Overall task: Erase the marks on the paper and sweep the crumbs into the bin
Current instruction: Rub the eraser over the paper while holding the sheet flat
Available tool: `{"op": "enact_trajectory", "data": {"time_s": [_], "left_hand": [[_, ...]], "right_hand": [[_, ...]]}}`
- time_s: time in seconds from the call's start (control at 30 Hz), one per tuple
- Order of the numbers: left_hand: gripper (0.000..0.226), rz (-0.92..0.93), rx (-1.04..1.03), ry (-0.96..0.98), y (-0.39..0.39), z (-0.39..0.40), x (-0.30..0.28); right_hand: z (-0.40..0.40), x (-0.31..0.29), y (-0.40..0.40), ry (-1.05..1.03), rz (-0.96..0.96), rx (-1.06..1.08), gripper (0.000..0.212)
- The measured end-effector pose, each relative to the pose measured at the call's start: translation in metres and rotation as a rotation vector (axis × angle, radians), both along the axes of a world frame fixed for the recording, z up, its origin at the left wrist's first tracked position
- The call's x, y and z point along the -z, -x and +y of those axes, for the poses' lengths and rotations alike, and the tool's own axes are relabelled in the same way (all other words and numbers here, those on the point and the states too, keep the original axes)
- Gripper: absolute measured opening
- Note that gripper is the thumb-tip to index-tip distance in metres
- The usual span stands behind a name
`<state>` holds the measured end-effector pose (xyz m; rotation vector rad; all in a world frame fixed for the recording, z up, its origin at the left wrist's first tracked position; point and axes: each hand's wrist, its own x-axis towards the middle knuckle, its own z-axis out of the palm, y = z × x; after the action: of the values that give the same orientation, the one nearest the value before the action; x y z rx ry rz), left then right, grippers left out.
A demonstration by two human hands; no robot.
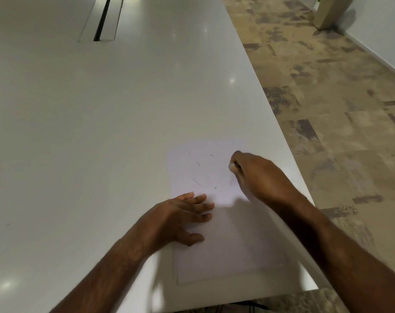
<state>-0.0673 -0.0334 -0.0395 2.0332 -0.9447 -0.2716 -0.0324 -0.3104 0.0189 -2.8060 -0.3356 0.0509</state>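
A white sheet of paper (214,222) is lying on the pale grey table (101,132), close to the right edge of it. The left hand (180,215) is resting flat on the left side of the sheet, with the fingers straight and a little spread, and the thumb is pointing toward the near end. The right hand (257,177) is sitting over the far right part of the paper with its fingers curled around a small pale thing (232,166), perhaps an eraser; only a tip is showing and it is blurred. A few short dark marks (197,182) are showing on the far half of the sheet. The crumbs are too small to make out. A long dark slot (103,19) is running in the table far away, and patterned carpet (327,109) is covering the floor on the right.
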Motion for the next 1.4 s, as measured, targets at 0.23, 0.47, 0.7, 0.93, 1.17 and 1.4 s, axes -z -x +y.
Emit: {"op": "enact_trajectory", "data": {"time_s": [0.23,0.47,0.7,0.93,1.17,1.4], "left_hand": [[0.049,0.020,0.002,0.011,0.000,0.000,0.001],[0.049,-0.048,0.027,-0.009,-0.002,-0.001,0.003],[0.047,-0.015,0.010,0.027,-0.002,-0.001,0.004],[0.048,-0.029,0.011,0.012,-0.002,-0.001,0.003],[0.048,-0.026,0.004,-0.001,-0.003,-0.001,0.004],[0.049,-0.007,0.001,-0.010,-0.002,-0.001,0.005]], "right_hand": [[-0.006,-0.001,-0.006,-0.010,-0.009,0.018,0.018],[-0.011,0.000,0.016,-0.037,0.096,-0.046,0.021],[-0.018,0.000,-0.005,-0.031,0.013,0.019,0.020],[-0.015,0.003,0.020,0.000,0.070,-0.071,0.021],[-0.021,-0.002,-0.012,-0.060,0.045,0.052,0.016],[-0.016,-0.007,0.023,-0.002,0.142,-0.054,0.019]]}}
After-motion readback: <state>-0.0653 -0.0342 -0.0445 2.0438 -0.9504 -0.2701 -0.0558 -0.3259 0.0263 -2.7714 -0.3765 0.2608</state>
